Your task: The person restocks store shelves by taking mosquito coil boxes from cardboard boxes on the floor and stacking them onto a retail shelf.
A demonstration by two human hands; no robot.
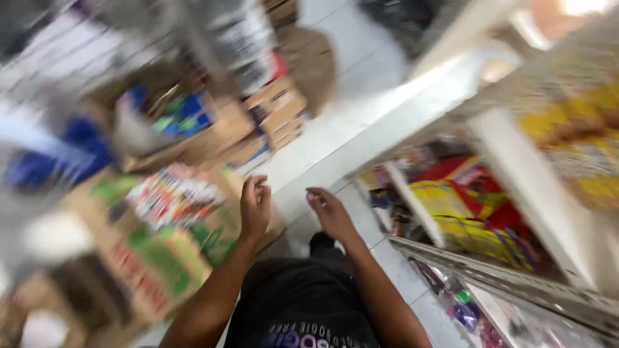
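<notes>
Two bare hands hover above the white tiled floor [361, 77]: left hand [255, 206], fingers curled, touching the open cardboard box [148, 258]; right hand [330, 214] loosely released, grasping nothing.

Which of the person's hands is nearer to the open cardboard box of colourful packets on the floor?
Left. The left hand sits at the right edge of the cardboard box, seemingly touching it. The right hand hangs further right, over the white floor, apart from the box.
</notes>
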